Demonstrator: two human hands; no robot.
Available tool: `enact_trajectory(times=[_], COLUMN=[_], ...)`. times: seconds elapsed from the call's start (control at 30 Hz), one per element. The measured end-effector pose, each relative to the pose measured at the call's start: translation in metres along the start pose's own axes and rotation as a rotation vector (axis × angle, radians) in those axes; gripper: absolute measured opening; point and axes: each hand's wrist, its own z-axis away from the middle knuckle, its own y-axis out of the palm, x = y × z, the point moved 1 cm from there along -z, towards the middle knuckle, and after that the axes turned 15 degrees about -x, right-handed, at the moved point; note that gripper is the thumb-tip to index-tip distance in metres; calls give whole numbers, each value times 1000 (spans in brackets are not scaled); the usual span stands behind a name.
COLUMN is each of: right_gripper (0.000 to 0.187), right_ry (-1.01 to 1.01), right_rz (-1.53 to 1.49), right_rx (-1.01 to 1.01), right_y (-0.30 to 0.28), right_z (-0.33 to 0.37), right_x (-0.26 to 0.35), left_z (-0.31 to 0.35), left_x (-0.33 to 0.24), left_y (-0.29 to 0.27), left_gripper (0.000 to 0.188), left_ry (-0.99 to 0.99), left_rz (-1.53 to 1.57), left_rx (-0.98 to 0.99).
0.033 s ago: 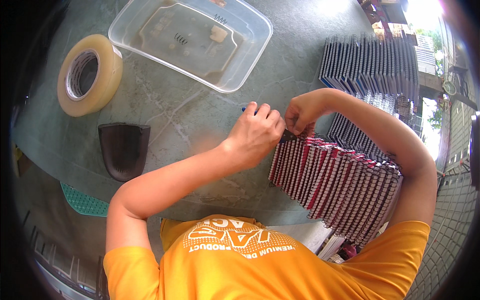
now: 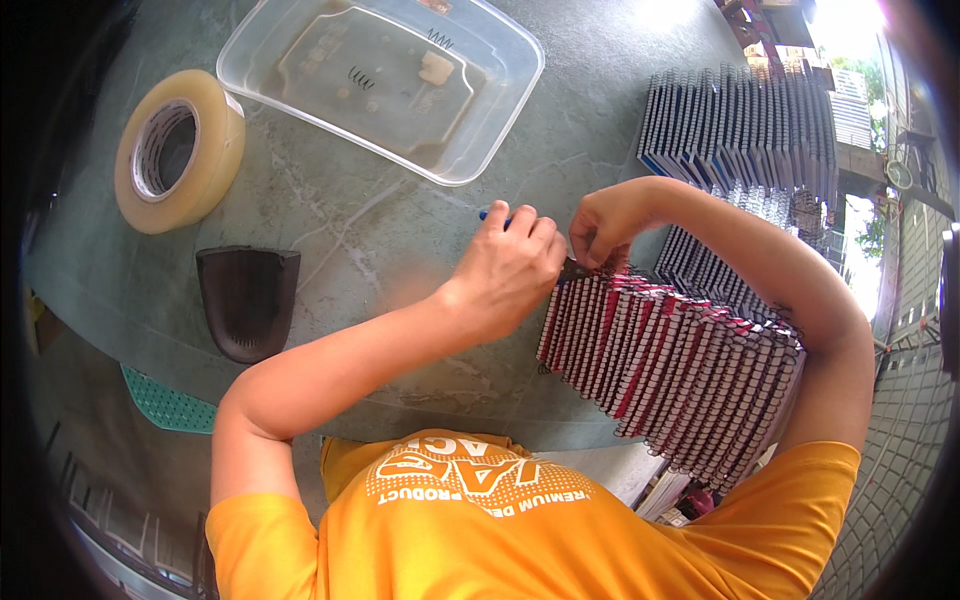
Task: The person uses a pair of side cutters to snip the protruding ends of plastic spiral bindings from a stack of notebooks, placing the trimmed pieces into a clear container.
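Note:
In my left hand (image 2: 508, 262) is a hand tool that looks like pliers. Its blue handle (image 2: 484, 214) sticks out past my knuckles, and its dark metal head (image 2: 572, 270) meets the top corner of a stack of spiral-bound notebooks (image 2: 670, 365). The fingers of my right hand (image 2: 612, 225) are pinched together at that same corner, close to the tool's head; what they grip is too small to make out. White page edges, red-pink bands and dark wire coils show along the stack, which lies beneath my right forearm.
A clear plastic tub (image 2: 455, 175) holds short coil bits and a pale lump. Left of it are a roll of clear tape (image 2: 225, 135) and a dark, rounded, cup-like piece (image 2: 248, 305). More spiral-bound notebooks (image 2: 740, 130) stand at the far right, near a wire mesh (image 2: 880, 440).
My left hand and the blue-handled tool have tilted slightly, the handle end rising a little. My right hand and the notebooks stay where they were.

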Motion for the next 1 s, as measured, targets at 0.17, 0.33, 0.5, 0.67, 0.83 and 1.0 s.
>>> enact_trajectory(times=[0.17, 0.33, 0.5, 0.67, 0.83, 1.0], right_gripper=[16, 17, 16, 17, 17, 16], right_ry=[18, 57, 70, 30, 88, 58], right_rz=[58, 166, 125, 40, 74, 73], right_rx=[-65, -127, -113, -29, -11, -14], right_y=[4, 6, 6, 8, 4, 2], right_z=[-1, 0, 1, -5, -2, -4], right_x=[2, 7, 6, -3, 1, -6], left_z=[5, 4, 0, 3, 6, 6], left_x=[1, -6, -6, -5, -3, -4], left_y=[-7, 4, 7, 11, 12, 13], left_gripper=[30, 30, 30, 32, 33, 35], left_ry=[-48, -28, -18, -45, -66, -119], left_rz=[13, 13, 37, 55, 107, 117], left_rx=[-102, -68, -59, -83, -67, -41])
